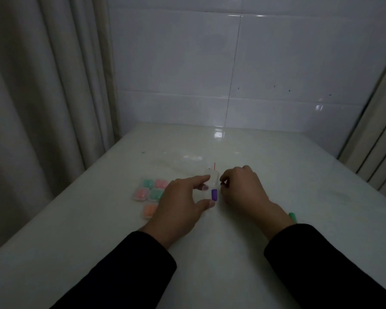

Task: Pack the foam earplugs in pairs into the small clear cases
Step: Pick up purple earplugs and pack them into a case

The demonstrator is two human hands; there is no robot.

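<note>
Purple foam: one purple earplug (214, 194), seen from the head camera, lying inside a small clear case (211, 186) near the middle of the bench (276, 179). Its long axis runs away from the person, toward the far edge.

Clear case: open, lid apparently raised on the far side; the plastic is faint in dim light and its outline is hard to trace. It sits directly between the two hands.

Left hand (181, 206): forefinger and thumb spread around the case's left side, forefinger at the far end, thumb at the near end; it seems to steady the case.

Right hand (243, 188): fingers curled, tips just beside the case's right edge. Whether it pinches a second plug cannot be told.

Filled cases (151, 192): five, with green, pink and orange plugs, grouped left of the left hand, toward the bench's left edge.

Green earplug (292, 216): loose, partly hidden behind the right wrist.

Judgement: the pair is half made; the right hand is placed to bring in the mate, laid parallel to the first.
</note>
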